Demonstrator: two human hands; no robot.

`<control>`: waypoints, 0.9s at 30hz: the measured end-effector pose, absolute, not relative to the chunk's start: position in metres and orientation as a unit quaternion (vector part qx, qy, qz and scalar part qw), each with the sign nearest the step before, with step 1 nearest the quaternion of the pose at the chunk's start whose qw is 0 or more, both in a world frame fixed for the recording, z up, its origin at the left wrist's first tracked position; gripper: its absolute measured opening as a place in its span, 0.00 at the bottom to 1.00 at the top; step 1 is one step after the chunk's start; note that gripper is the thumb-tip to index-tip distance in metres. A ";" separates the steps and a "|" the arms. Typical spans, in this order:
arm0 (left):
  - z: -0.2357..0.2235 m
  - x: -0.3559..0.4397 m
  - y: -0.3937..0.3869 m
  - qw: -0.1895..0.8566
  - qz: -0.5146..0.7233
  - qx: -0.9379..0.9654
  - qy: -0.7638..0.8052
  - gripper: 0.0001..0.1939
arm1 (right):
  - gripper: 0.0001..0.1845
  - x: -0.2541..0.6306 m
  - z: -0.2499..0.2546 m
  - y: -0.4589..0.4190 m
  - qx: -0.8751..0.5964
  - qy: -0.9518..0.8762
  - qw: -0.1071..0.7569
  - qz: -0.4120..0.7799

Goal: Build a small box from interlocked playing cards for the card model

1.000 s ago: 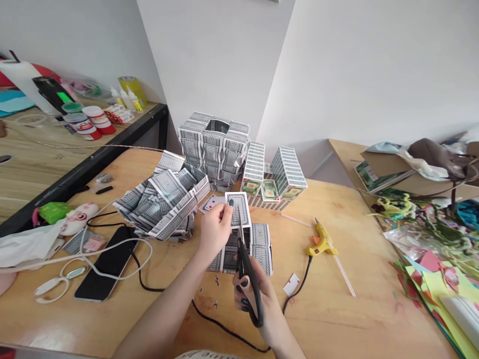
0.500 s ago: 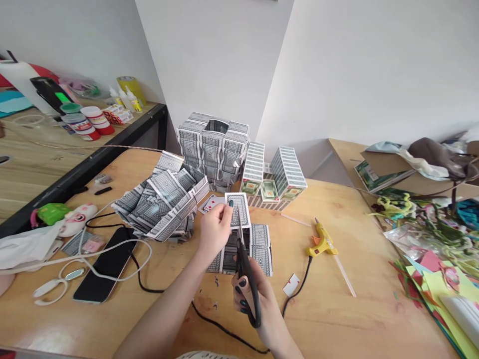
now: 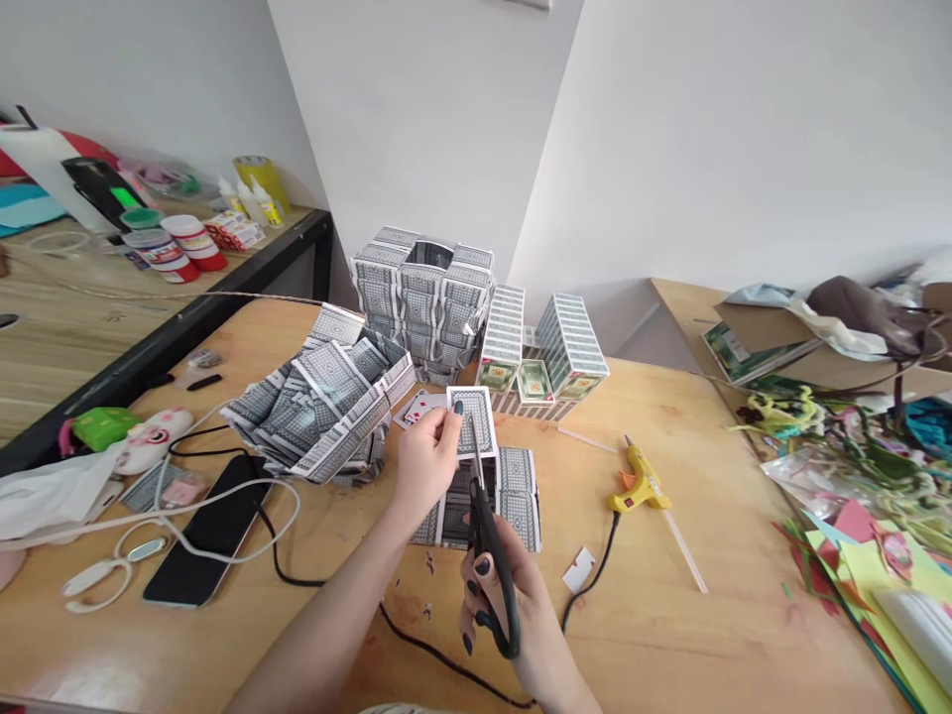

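Note:
Between thumb and fingers, my left hand (image 3: 427,456) pinches a playing card (image 3: 480,412), its patterned grey back facing up. My right hand (image 3: 513,585) is closed round the handles of black scissors (image 3: 491,555). The scissor blades lie against the card, pointing away from me. Below the card sits a low block of folded playing cards (image 3: 519,486), partly covered by my hands. Loose face-up cards (image 3: 417,407) lie just beyond my left hand.
Left of my hands stands an open container made of cards (image 3: 319,397). Behind are a taller card structure (image 3: 423,297) and stacked card boxes (image 3: 569,342). A yellow glue gun (image 3: 638,481) lies right, its black cord crossing near me. A phone (image 3: 208,531) rests left among cables.
The right hand's lower fingers have spread slightly away from the scissor handle. Otherwise both hands, the card and the scissors hold nearly the same place; the view has shifted a little.

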State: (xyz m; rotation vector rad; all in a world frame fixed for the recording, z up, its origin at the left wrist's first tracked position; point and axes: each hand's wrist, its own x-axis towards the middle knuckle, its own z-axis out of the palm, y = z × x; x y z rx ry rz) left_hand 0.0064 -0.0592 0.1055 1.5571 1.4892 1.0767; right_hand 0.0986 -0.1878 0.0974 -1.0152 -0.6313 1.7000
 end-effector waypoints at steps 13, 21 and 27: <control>0.109 0.007 -0.061 0.350 0.419 0.607 0.577 0.17 | 0.24 0.097 0.102 -0.188 -0.423 -0.274 0.506 0.700; 0.108 0.007 -0.061 0.348 0.417 0.612 0.575 0.18 | 0.24 0.098 0.099 -0.190 -0.437 -0.286 0.494 0.695; 0.108 0.007 -0.062 0.353 0.407 0.612 0.580 0.18 | 0.25 0.097 0.098 -0.190 -0.429 -0.258 0.496 0.710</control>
